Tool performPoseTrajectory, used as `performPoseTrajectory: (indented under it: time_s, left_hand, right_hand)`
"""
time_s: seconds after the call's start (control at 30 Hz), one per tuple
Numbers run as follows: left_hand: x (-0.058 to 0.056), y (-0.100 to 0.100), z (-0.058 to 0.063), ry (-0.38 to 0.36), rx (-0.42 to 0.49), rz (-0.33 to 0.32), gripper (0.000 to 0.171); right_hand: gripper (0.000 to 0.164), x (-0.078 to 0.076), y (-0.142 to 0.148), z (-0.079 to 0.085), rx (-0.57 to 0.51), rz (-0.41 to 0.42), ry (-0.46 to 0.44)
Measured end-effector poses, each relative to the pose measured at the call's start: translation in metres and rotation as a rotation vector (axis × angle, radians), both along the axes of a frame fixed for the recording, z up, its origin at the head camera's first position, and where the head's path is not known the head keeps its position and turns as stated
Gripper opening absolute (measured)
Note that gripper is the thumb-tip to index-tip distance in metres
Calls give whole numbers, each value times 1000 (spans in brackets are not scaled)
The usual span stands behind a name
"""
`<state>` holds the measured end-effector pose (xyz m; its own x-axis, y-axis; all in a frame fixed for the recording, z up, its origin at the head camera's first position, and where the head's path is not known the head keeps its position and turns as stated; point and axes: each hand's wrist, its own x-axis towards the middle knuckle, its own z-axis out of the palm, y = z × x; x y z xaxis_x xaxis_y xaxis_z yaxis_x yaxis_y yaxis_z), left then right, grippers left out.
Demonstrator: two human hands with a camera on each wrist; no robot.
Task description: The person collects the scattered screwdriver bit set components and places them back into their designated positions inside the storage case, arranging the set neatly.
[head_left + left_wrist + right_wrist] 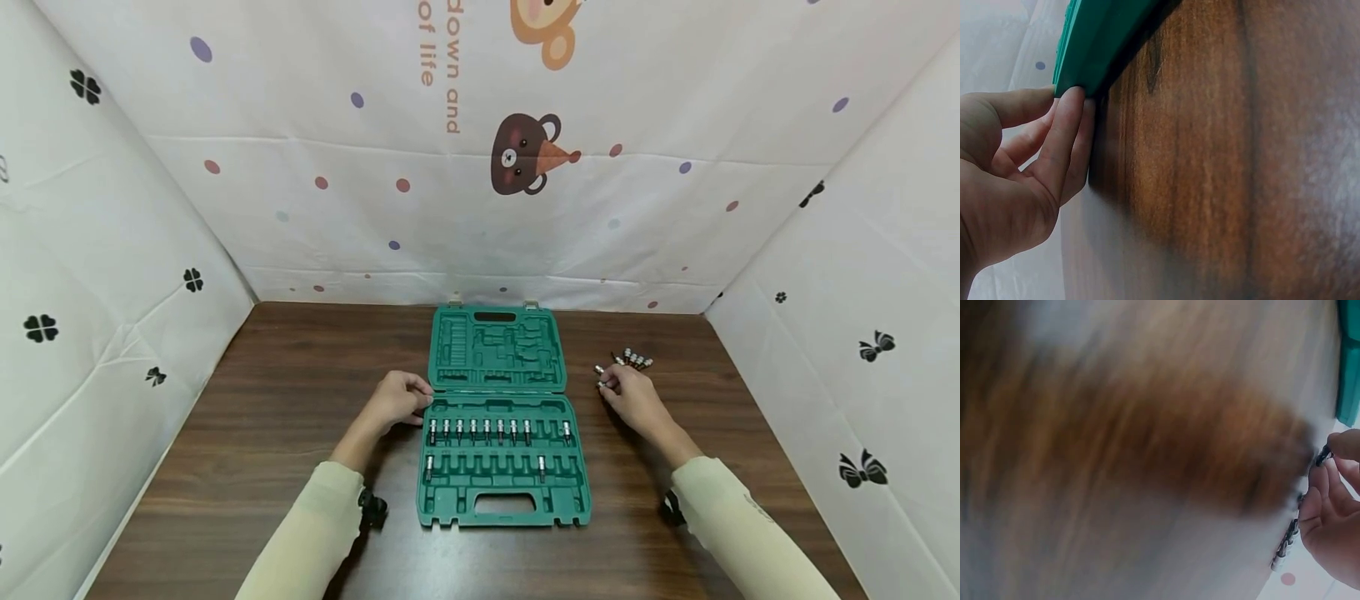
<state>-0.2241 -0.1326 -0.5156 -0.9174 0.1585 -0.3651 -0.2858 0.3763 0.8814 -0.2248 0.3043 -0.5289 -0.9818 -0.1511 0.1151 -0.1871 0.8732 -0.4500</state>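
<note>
Fingers point(1063, 139) of the left hand point(397, 398) pinch the left edge of a green case point(487, 482), which we see lying open just to their right on a wooden table point(300, 400). Between both hands' fingers, we count eleven bit sockets point(487, 429) seated in two rows. Farther right, the right hand point(632, 396) grips a small bit point(1324, 454) in its fingertips; just beyond those fingers, we find loose bits point(636, 360) clustered.

Right wrist view: table point(1179, 431) beside right hand point(1337, 515), blurred; bit point(1324, 454) in its grip, part-hidden. Left wrist view: green case point(1100, 47) beyond left hand point(1025, 159), cut off.
</note>
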Motion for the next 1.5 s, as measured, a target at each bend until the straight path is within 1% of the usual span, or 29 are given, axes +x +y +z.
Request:
performPoseTrajectory:
  time_s: [0.17,0.27,0.37,0.53,0.73,0.77,0.8,0.97,1.0,1.03,1.23,1.5]
  left_hand:
    - [0,0,-2,-3,9,3,10]
    - [0,-1,-2,-5,17,-1,10]
    - [0,-1,-1,-6,19,-2,10]
    - [0,-1,0,-8,21,-1,10]
    - [-1,-1,-2,-12,21,0,10]
    - [-1,-1,-2,-12,20,0,10]
    - [-1,-1,-2,-13,21,-1,10]
    - [0,-2,-3,-16,28,-1,10]
    - [0,-2,-3,-16,28,-1,10]
    - [0,-2,-3,-16,29,-1,10]
    - [-1,-1,-2,-15,24,-1,10]
    - [0,0,0,-13,23,-4,11]
  right_hand:
    - [8,6,-1,7,-85,-49,-53]
    - [13,9,-3,10,-145,-69,-83]
    - [18,12,-6,12,-219,-59,-122]
    - [20,17,-11,17,-344,-40,-197]
    - [23,24,-20,21,-430,-2,-254]
    - [23,26,-23,23,-437,-1,-260]
    - [22,30,-27,30,-448,4,-266]
    - [22,36,-38,35,-468,23,-280]
    - [21,36,-38,34,-470,33,-276]
    - [21,35,-37,29,-470,43,-274]
    - [17,39,-44,32,-489,101,-279]
    - [20,41,-55,36,-505,147,-348]
